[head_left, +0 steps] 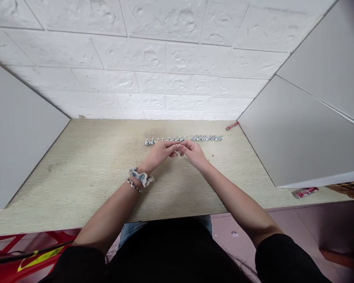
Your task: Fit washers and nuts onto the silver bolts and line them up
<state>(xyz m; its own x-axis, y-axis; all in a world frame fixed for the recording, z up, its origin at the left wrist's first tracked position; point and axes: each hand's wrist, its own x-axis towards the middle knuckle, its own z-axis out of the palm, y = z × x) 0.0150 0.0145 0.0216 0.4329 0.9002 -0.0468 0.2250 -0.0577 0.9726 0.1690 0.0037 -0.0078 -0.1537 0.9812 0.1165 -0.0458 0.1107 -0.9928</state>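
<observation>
My left hand (162, 151) and my right hand (194, 152) meet fingertip to fingertip over the table, each closed in a pinch. Whatever sits between the fingers is too small and too covered to make out. Just behind the hands runs a row of small silver metal pieces, apparently screws or bolts with washers (148, 142), partly hidden by my left fingers. To the right, a second, tighter row of similar silver pieces (206, 138) lies on the wood.
The pale wooden tabletop (103, 173) ends at a white brick-pattern wall (165, 78), between grey-white panels (297, 129) on both sides. A red battery (232, 125) lies at the back right, another red battery (305, 192) near the front right edge. A red stool (6, 267) stands below left.
</observation>
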